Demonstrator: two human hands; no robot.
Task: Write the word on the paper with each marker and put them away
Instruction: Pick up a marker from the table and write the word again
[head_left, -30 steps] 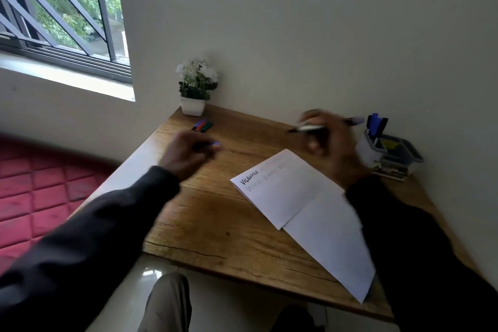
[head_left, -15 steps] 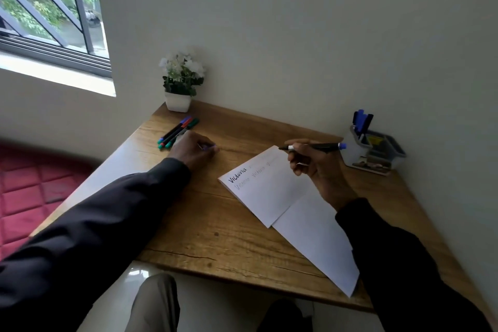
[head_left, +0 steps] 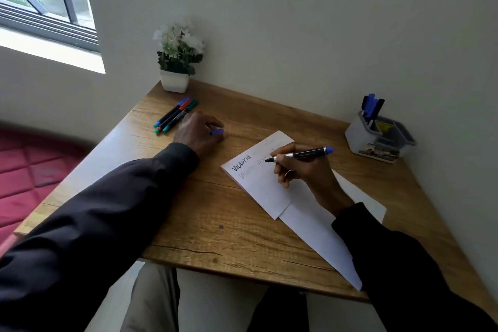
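Three slim black markers with blue, red and green ends (head_left: 175,116) lie well left of the folded white sheet of paper (head_left: 264,191), so I judge the job about midway: several blue and black markers (head_left: 372,106) already stand in the grey plastic organiser (head_left: 377,137) right of the paper, while those three look unused. The right hand (head_left: 304,170) pinches a black marker with a blue end (head_left: 304,154), tip on the paper's upper part, and the left hand (head_left: 199,132), curled left of the paper, holds a small violet cap (head_left: 217,131). "Victoria" stands bold and dark at the paper's top left, with fainter greyish copies beside and below.
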